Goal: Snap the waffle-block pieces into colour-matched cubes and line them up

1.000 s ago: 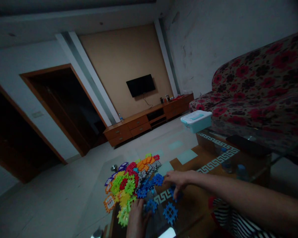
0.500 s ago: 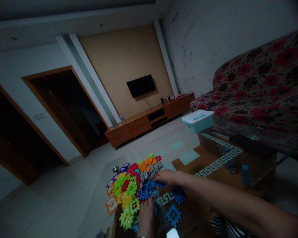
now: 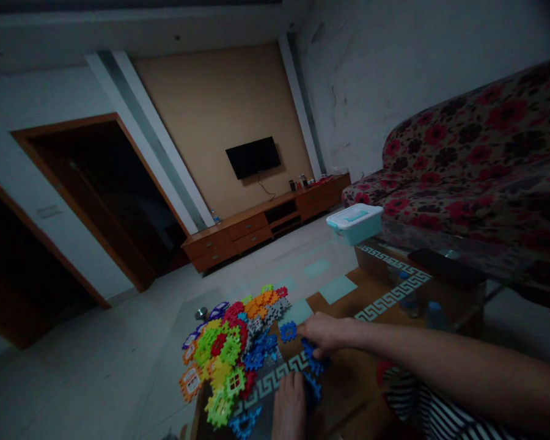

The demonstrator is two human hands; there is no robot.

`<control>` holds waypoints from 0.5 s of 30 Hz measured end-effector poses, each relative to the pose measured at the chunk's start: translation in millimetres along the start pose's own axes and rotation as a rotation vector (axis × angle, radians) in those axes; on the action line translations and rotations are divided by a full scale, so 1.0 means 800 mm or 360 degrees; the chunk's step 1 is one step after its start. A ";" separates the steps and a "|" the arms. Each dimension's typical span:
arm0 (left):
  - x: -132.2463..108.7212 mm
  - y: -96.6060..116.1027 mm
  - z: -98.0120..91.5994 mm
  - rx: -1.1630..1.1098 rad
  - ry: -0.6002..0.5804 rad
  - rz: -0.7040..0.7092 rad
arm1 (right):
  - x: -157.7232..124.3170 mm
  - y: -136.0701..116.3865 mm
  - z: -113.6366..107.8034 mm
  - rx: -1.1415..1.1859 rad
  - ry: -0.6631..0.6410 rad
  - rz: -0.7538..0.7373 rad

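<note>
My right hand (image 3: 323,333), fingers curled downward, is on blue interlocking plastic pieces (image 3: 312,360) on the glass table. Just in front of its fingertips lies a single blue square piece (image 3: 288,331). Nearer to me, my left hand (image 3: 289,400) rests low over the tabletop with its fingers stretched forward, beside another blue piece (image 3: 312,388). To the left is a heap of notched pieces in several colours, with green pieces (image 3: 231,345), yellow, orange, red, purple and grey ones. More blue pieces (image 3: 259,353) lie along the heap's right side.
The glass coffee table has a white key-pattern band (image 3: 279,377). A lidded light-blue box (image 3: 356,226) stands at its far end. Bottles (image 3: 409,302) show through the glass. A floral sofa (image 3: 453,153) is at the right, and a low wooden cabinet (image 3: 250,235) stands behind.
Both hands have moved right, away from the heap. Blue pieces have shifted with them, and a gap has opened between these and the heap. The view has turned slightly.
</note>
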State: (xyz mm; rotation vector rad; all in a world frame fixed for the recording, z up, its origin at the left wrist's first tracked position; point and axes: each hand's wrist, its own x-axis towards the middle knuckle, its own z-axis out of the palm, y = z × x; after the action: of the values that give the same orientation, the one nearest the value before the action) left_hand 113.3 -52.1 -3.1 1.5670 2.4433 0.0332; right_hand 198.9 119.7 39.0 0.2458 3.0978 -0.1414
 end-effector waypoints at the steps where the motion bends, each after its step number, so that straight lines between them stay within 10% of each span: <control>1: 0.002 0.000 -0.001 0.0011 -0.0009 -0.0013 | -0.002 -0.004 0.002 0.0005 -0.0013 -0.0015; 15: 0.013 -0.022 -0.024 0.0055 -0.0105 -0.0045 | -0.007 -0.009 0.009 0.0076 -0.0060 -0.0037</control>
State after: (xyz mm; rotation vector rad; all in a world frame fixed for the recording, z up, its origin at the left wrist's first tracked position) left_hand 89.6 -48.3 10.7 1.5226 2.4272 -0.0648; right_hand 203.3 111.0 32.8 0.2056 3.0633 -0.2183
